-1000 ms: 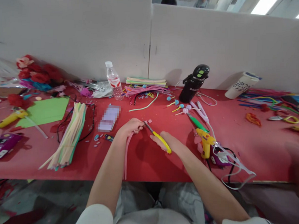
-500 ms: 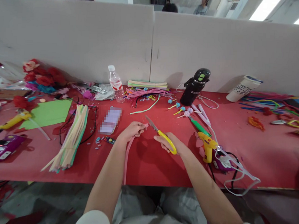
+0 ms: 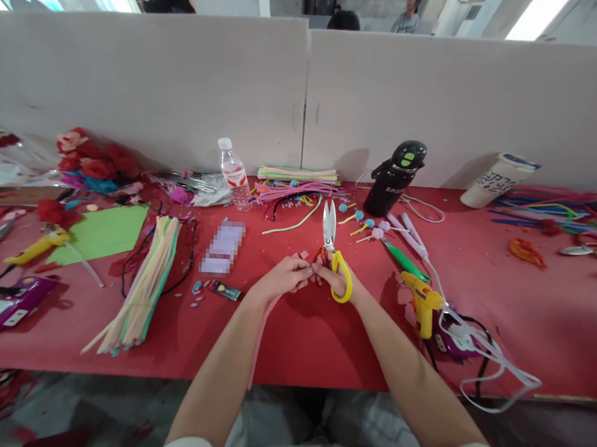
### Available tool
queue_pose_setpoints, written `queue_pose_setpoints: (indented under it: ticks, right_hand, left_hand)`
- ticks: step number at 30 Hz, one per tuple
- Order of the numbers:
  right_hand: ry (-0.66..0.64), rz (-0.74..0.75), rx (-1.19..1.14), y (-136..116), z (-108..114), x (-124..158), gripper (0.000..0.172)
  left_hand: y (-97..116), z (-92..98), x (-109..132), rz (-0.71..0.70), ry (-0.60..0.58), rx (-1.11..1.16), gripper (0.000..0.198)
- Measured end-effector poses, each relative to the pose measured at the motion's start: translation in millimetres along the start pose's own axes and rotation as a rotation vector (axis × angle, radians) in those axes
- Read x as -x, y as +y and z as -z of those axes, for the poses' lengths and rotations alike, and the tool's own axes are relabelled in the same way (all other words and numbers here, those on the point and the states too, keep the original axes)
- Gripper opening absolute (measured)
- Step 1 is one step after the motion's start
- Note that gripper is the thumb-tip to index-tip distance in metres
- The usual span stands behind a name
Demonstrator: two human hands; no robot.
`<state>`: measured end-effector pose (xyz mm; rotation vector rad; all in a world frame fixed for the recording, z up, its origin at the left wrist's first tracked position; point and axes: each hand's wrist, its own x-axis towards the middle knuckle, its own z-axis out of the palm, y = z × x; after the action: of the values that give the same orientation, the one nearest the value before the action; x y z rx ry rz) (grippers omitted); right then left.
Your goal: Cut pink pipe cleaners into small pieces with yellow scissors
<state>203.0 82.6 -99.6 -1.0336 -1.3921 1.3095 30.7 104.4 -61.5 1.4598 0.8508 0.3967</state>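
Note:
My left hand [image 3: 285,277] is closed on a pink pipe cleaner [image 3: 259,345], whose long end hangs down past my wrist over the table's front edge. A short pink tip shows just beyond the knuckles. My right hand [image 3: 340,278] grips scissors [image 3: 329,228] with a yellow and red handle, blades pointing away from me and slightly parted. Thumb and fingers of both hands meet in the middle; whatever is pinched there is too small to make out. Beyond the blades lie several small blue and lilac pompom-like pieces on stems [image 3: 366,225].
On the left lie a bundle of cream and green pipe cleaners [image 3: 149,289], a phone [image 3: 222,247] and a small tube [image 3: 225,290]. A yellow glue gun [image 3: 423,303] with cables is right of my arm. A bottle [image 3: 235,177] and black flask [image 3: 395,178] stand near the white partition [image 3: 186,84].
My right hand has turned the scissors from pointing left to pointing away from me, and its fingers have come against my left hand. The left hand has shifted slightly right.

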Motion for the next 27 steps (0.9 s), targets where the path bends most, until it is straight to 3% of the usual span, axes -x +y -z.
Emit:
queue_pose_setpoints:
  ticks: [13, 27]
  right_hand:
    - [-0.067, -0.044, 0.025, -9, 7, 6, 0.022]
    - [-0.023, -0.048, 0.055, -14, 16, 6, 0.018]
  left_hand:
    - [-1, -2.7, -2, 0.121, -0.075, 0.078, 0.039]
    - [4, -2.5, 1, 0.119, -0.121, 0.160, 0.038]
